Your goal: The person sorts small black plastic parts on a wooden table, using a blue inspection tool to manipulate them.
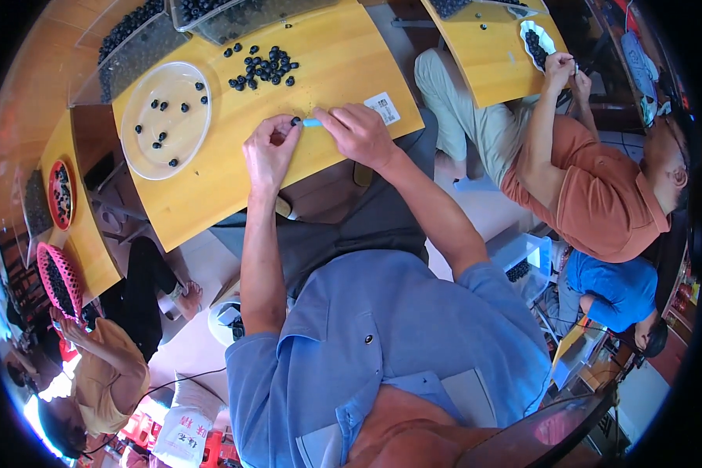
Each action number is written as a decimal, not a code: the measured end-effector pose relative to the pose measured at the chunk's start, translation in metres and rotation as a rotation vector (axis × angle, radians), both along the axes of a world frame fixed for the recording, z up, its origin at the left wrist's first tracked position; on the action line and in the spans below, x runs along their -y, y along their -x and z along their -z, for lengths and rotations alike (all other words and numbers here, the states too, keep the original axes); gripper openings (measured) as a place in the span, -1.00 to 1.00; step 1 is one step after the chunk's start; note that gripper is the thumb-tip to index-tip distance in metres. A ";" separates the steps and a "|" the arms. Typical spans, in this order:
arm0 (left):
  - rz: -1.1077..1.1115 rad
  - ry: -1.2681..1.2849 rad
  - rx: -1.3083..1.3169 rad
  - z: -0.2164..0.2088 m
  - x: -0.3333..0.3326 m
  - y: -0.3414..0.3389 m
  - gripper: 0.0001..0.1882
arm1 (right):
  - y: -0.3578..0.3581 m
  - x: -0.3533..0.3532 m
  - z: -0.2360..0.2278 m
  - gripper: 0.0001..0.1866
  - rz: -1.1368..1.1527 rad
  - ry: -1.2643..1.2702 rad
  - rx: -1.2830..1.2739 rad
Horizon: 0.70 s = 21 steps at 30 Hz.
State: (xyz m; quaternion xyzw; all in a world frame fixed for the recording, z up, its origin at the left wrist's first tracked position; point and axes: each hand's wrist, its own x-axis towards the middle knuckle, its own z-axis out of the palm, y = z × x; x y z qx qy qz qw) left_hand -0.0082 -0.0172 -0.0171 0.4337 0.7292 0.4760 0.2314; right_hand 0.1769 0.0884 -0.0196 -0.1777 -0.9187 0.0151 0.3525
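Note:
Over the near part of the yellow wooden table [234,175], my left hand [269,154] pinches a small round black piece [296,122] between thumb and fingertips. My right hand [359,134] is closed around a slim tool with a light-blue part [312,122], whose end meets or nearly meets the black piece. Most of the tool is hidden in my fingers. Beyond my hands lies a loose pile of similar black pieces [269,68]. To the left, a round whitish see-through tray [136,161] holds several more, spread apart.
Clear plastic bins [242,22] full of black pieces stand at the far edge. A white printed label [381,108] lies at the table's right. At the right, a person [581,179] works over a white dish [550,40]; at the left, another person [109,366] holds a pink basket [45,257].

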 end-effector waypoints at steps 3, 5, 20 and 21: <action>0.001 -0.005 -0.006 -0.002 0.000 0.000 -0.76 | 0.001 0.000 0.000 -0.62 0.007 0.000 0.003; -0.001 0.010 0.005 -0.002 0.001 0.000 -0.75 | 0.001 0.000 0.000 -0.62 0.010 0.003 0.004; 0.019 -0.047 0.324 0.009 0.004 0.005 -0.76 | 0.002 -0.003 0.007 -0.67 0.132 0.057 0.014; 0.016 -0.049 0.320 0.007 0.004 0.005 -0.76 | 0.003 -0.004 0.007 -0.67 0.131 0.057 0.014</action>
